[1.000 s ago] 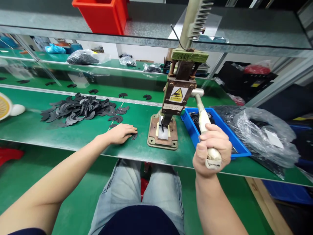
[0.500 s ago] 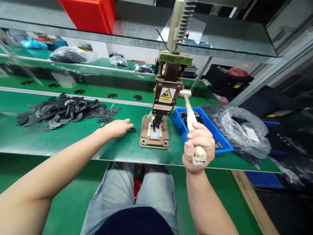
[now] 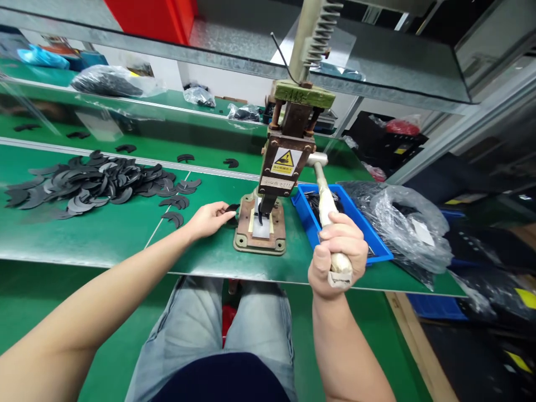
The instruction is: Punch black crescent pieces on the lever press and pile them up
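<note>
My left hand (image 3: 210,218) pinches a black curved piece (image 3: 231,214) just left of the base plate (image 3: 243,241) of a hand press (image 3: 286,162). My right hand (image 3: 340,251) is wrapped round the press's pale, tape-covered lever (image 3: 325,195). Under the press head, a small dark curved part (image 3: 260,215) stands on a light block on the base. Left of my left hand, a few black curved pieces (image 3: 174,202) lie near a large pile of similar ones (image 3: 96,184).
A blue tray (image 3: 359,223) of dark parts is right of the press, beside clear plastic bags (image 3: 412,220). Several black pieces lie along the back strip. A metal shelf (image 3: 234,50) with a red bin (image 3: 154,17) crosses behind the press.
My left hand has moved right, closer to the press base, and the black piece in its fingers now shows more. My right hand stays on the lever. The view has shifted slightly.
</note>
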The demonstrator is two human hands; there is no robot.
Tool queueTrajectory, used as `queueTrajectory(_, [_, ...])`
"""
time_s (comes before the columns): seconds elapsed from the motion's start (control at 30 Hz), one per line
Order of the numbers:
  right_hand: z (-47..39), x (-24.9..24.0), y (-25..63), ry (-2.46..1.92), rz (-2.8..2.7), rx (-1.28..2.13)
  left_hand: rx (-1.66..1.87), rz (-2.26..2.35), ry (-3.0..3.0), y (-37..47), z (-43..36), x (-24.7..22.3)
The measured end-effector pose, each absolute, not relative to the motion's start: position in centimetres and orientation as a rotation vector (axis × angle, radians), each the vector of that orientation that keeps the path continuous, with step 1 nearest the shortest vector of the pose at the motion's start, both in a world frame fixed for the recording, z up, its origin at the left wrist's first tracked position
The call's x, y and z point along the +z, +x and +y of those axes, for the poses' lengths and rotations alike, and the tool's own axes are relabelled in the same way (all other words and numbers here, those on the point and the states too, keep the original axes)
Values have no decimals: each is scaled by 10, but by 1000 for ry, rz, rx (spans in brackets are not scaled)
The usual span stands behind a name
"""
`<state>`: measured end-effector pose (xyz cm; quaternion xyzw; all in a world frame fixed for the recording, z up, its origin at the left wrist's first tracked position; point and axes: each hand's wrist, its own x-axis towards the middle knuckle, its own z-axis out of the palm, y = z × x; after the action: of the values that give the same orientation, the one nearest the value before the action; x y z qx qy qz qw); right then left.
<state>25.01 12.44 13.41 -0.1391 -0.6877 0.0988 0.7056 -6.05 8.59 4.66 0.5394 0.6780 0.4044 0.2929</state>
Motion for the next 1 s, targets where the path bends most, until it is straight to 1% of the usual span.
queueTrajectory(0.1, [125,135,249,-298,-1527,204,1050,1726,1347,-53,96,60])
queueTrajectory(0.3, [123,137,248,-342,-1532,182,890,1613,1366,-31,114,86])
queueTrajectory(0.7, [122,139,246,-337,-1509,168,879,1571,1336,-31,138,71])
queueTrajectory(1.0, [121,138,241,-347,-1452,193,829,1513,1044,-28,145,78])
